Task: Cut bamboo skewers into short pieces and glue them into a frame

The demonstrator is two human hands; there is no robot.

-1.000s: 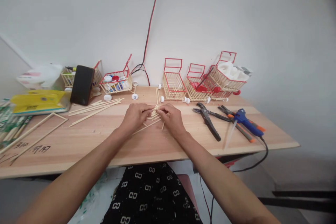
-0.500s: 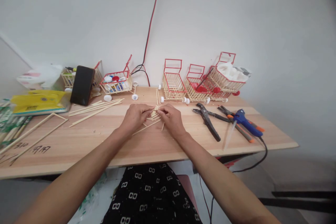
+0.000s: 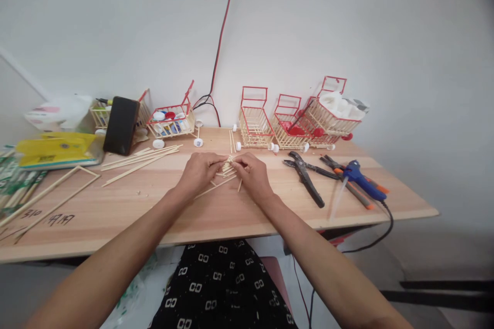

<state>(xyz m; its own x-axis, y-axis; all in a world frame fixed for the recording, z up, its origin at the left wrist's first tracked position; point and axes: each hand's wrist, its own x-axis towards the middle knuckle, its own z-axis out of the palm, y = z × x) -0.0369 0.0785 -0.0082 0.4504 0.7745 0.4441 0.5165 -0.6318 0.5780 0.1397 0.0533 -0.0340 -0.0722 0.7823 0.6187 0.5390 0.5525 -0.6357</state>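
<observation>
Stick bundle (image 3: 228, 166) lies roughly left-right, far end tilted up; left hand (image 3: 198, 172), right hand (image 3: 252, 174) fingers pinching it.

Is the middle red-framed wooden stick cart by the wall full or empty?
Empty. The red-framed wooden stick cart shows only bare slats with the wall and the wooden table visible through them, and it stands upright.

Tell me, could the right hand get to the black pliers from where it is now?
Probably yes. The right hand grips short sticks together with the left hand; bare table lies between it and the black pliers, though it would have to let go first.
</observation>
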